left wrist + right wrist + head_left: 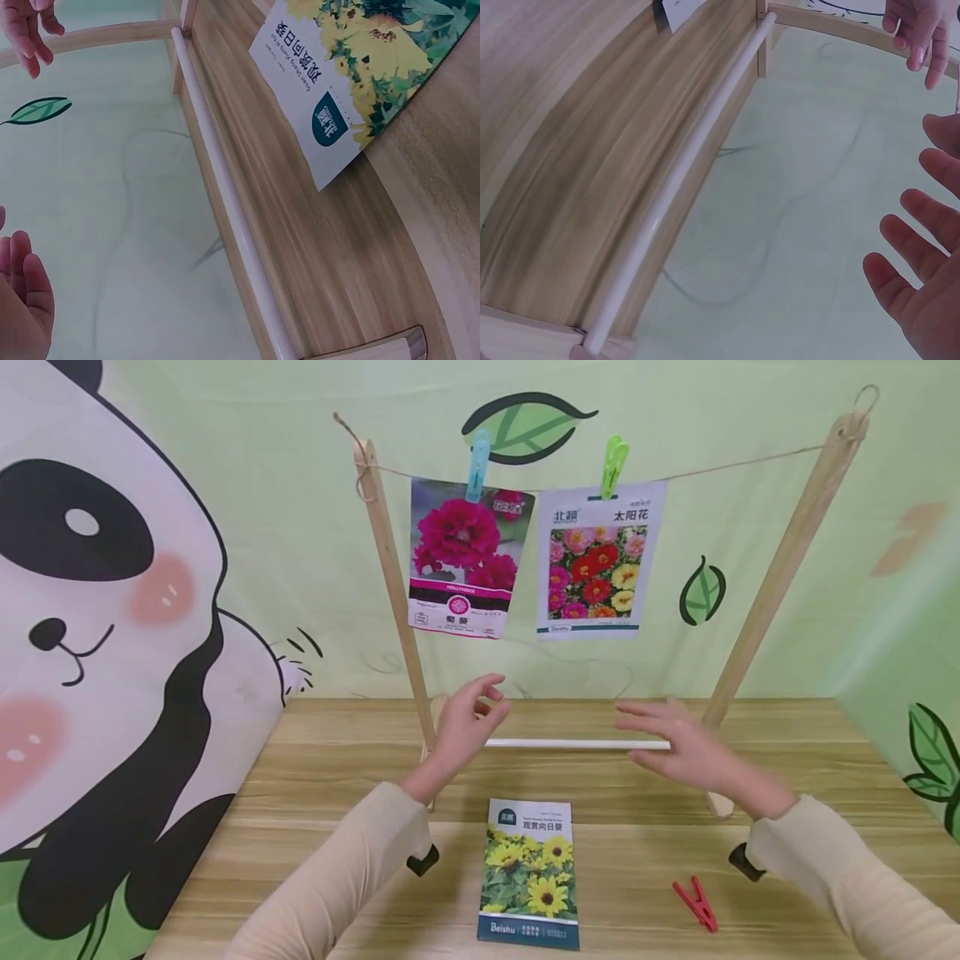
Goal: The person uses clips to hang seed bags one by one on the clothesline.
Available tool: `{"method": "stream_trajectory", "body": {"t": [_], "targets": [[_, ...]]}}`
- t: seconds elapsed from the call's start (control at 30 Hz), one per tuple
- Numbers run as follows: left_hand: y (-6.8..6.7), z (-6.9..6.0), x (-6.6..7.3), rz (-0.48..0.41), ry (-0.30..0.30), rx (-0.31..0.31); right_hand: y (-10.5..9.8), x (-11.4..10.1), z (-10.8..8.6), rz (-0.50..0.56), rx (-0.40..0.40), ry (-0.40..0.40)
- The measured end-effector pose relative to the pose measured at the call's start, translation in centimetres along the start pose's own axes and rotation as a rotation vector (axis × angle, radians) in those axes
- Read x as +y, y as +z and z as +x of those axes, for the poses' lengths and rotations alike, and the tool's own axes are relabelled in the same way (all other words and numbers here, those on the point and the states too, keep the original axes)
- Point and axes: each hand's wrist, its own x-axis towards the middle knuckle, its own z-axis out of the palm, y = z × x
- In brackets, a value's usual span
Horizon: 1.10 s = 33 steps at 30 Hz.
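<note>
Fingers of L hand [462, 720] loosely bent, those of R hand [686, 742] straighter; neither grips anything. Hollyhock pkt [459, 539] & mixed-flower pkt [596, 575] hang face-out b/c blue clip [478, 464] & green clip [615, 464] pinch their top edges to string [720, 467]. Sunflower pkt [528, 872] lies flat, well fwd of worktop's [300, 777] back edge, red clip [699, 906] right of it. Pkts' contents hidden.

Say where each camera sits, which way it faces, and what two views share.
Head: worn there, facing forward and down at the sunflower packet; left hand, right hand and sleeves show.
Left wrist: worn there, facing the white rod and packet; both hands at left.
Right wrist: worn there, facing rod and backdrop; both hands at right.
Wrist views share the rod.
</note>
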Motion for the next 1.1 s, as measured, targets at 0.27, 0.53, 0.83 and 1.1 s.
{"method": "stream_trajectory", "body": {"t": [0.27,0.53,0.83,1.1], "targets": [[0.2,-0.5,-0.5,0.018,-0.013,-0.025,0.7,0.2,-0.6,0.026,-0.006,0.026],[0.3,-1.0,-1.0,0.037,-0.044,-0.063,1.1,0.3,-0.9,0.039,-0.001,0.013],[0.6,-1.4,-1.6,0.041,-0.032,-0.076,1.8,0.9,-1.6,0.048,0.002,0.021],[0.8,-1.9,-2.2,0.059,-0.001,-0.088,2.3,1.3,-2.1,0.112,-0.047,0.102]]}}
